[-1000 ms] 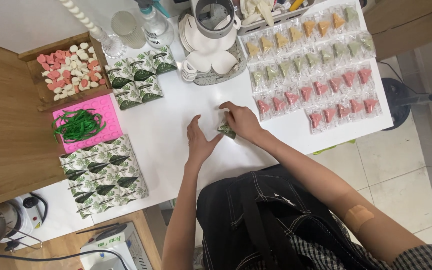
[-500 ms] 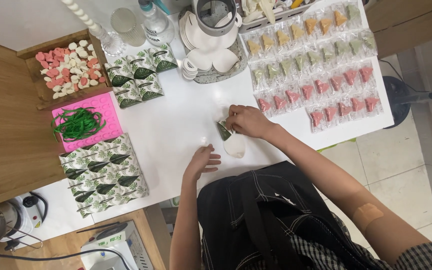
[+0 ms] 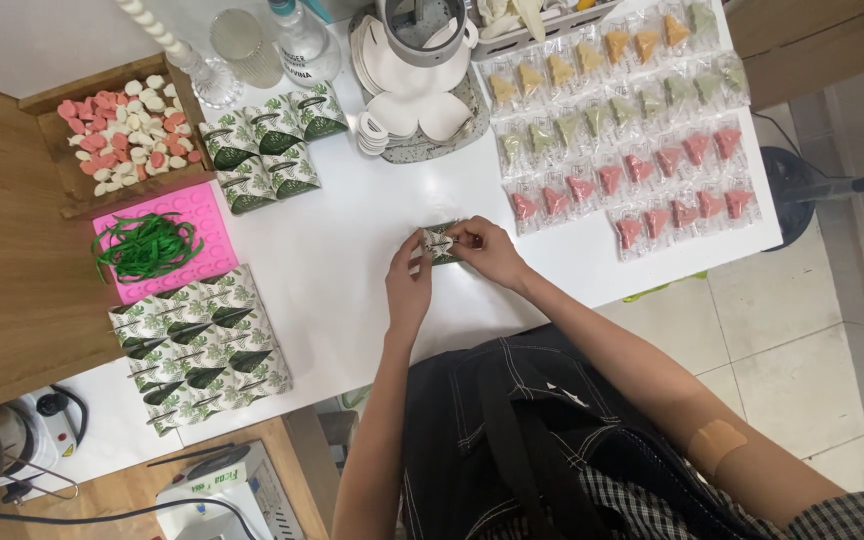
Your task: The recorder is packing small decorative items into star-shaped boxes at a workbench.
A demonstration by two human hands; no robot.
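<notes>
Both hands meet over the middle of the white table [image 3: 342, 250]. My left hand [image 3: 407, 285] and my right hand [image 3: 487, 250] pinch a small leaf-printed white and green packet [image 3: 440, 243] from either side, just above the tabletop. My left fingers touch its left edge and my right fingers grip its right end. Part of the packet is hidden under my fingers.
Rows of clear-wrapped pink, green and orange pieces [image 3: 632, 190] lie at the right. Leaf-printed packets are stacked at the lower left [image 3: 202, 345] and upper middle [image 3: 267, 150]. A pink mat with green ties [image 3: 152, 245], a wooden tray of pink and white sweets [image 3: 122, 130] and stacked white dishes [image 3: 417, 110] stand behind.
My left hand rose from the table near my body back up to the packet. Both hands now hold it; half a second ago only my right hand did.
</notes>
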